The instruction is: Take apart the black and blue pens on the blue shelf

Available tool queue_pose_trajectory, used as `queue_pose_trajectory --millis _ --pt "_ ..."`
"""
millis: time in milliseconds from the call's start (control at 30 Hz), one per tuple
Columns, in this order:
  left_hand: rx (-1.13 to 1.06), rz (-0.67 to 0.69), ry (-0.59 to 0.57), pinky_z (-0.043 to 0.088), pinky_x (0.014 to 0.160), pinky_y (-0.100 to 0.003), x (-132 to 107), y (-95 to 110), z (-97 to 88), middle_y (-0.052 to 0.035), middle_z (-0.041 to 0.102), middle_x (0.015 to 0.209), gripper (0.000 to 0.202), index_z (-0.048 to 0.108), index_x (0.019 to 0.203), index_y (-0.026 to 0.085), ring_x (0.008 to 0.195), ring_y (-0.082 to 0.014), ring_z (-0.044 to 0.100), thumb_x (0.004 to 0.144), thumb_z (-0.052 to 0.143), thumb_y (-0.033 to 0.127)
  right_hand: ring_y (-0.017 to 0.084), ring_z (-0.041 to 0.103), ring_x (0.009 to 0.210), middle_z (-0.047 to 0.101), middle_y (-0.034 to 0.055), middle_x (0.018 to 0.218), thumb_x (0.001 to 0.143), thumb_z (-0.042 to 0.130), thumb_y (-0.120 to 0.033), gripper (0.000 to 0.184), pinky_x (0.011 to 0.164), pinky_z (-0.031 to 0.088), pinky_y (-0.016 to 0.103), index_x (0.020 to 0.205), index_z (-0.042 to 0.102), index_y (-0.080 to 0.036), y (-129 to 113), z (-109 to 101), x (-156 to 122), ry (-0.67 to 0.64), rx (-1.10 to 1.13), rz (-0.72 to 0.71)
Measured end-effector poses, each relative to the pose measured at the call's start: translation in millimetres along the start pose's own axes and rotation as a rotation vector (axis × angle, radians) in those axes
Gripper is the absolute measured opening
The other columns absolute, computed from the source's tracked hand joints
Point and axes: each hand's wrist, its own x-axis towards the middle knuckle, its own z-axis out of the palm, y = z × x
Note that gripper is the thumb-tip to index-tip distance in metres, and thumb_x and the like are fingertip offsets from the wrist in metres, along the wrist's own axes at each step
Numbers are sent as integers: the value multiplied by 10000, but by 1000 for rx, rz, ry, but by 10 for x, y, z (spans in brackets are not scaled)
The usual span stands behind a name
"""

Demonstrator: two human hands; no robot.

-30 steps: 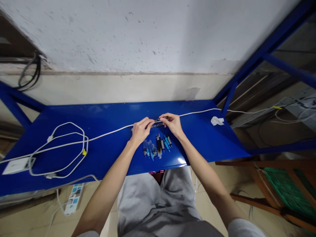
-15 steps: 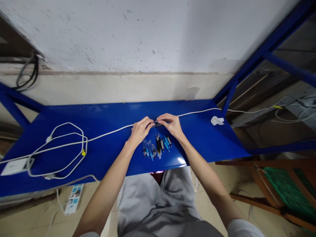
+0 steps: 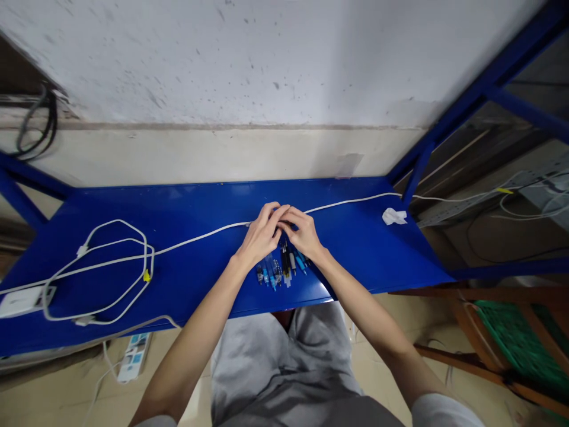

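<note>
My left hand [image 3: 262, 234] and my right hand [image 3: 303, 232] meet over the middle of the blue table [image 3: 355, 255]. Their fingers are curled inward and their fingertips touch or overlap. Whatever lies between or under the fingers is hidden. Just below the hands, towards me, pen parts lie in groups: clear blue pen barrels [image 3: 269, 274] on the left, dark thin refills [image 3: 285, 261] in the middle, and blue grip pieces [image 3: 301, 263] on the right, partly covered by my right hand. A white cable [image 3: 208, 233] passes behind both hands.
A looped white cord [image 3: 146, 249] and a white adapter [image 3: 22, 301] lie at the left. Crumpled white tissue [image 3: 394, 216] rests near the right end. Blue frame posts [image 3: 418, 172] rise at the sides, with a wall behind. A power strip [image 3: 133, 357] is below at left.
My hands have come together, the left moving right and the right moving left. Dark thin pieces visible between the fingertips before are now covered. The view has shifted slightly.
</note>
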Motion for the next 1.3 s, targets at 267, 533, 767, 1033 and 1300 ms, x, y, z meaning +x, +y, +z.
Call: queue_pose_trajectory --millis 267,533,767,1033,1300 --pt "-67 110 69 493 1116 -546 23 81 77 -165 234 1584 826 293 1568 289 1435 -346 388 835 573 31 200 667 854 739 84 1001 990 601 -277 219 778 525 303 1134 732 -178 30 32 0 11 -73 56" --pt "-97 79 179 435 1165 -518 35 -6 37 -165 383 1552 584 356 1520 237 1428 -281 438 962 480 117 168 646 740 739 41 878 899 729 -395 206 696 524 292 956 786 -205 69 -41 62 107 74 224" --pt "75 8 158 502 917 -397 7 -268 -34 -82 716 1023 216 643 1064 190 1026 -241 655 1060 466 314 178 697 842 733 60 1032 907 691 -525 415 717 570 291 1186 685 -218 130 -183 113 8 320 325" --pt "-28 -2 129 500 778 -282 -72 -196 -11 -68 685 996 266 646 1105 187 853 -168 654 1068 462 375 118 496 421 556 -22 472 973 524 -652 556 498 411 256 704 655 -182 112 -210 35 -23 124 427" --pt "64 21 90 478 787 -322 -73 -180 -43 -76 692 985 301 698 1059 188 850 -183 649 1073 450 359 128 545 522 614 -11 553 925 628 -615 494 575 414 258 744 714 -164 97 -218 57 -110 90 354"
